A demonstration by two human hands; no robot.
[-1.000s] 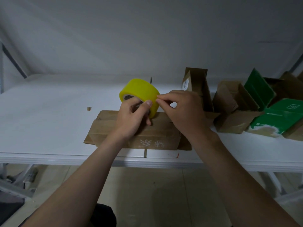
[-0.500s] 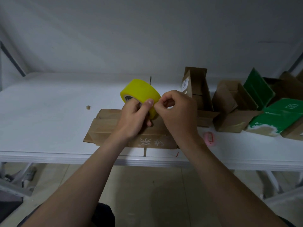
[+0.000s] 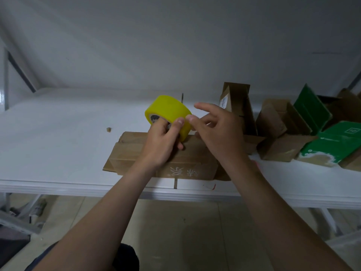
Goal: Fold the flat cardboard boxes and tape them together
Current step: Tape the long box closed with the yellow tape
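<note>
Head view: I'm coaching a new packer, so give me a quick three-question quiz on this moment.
1. True or false: the yellow tape roll lies flat on the table.
2. Which hand grips the roll? A) left hand B) right hand C) neither
3. Fill in: the green box stands to the ___ of the brown box under the hands.
Key: 1 false, a hand holds it up over the brown box. 2 A. 3 right.
</note>
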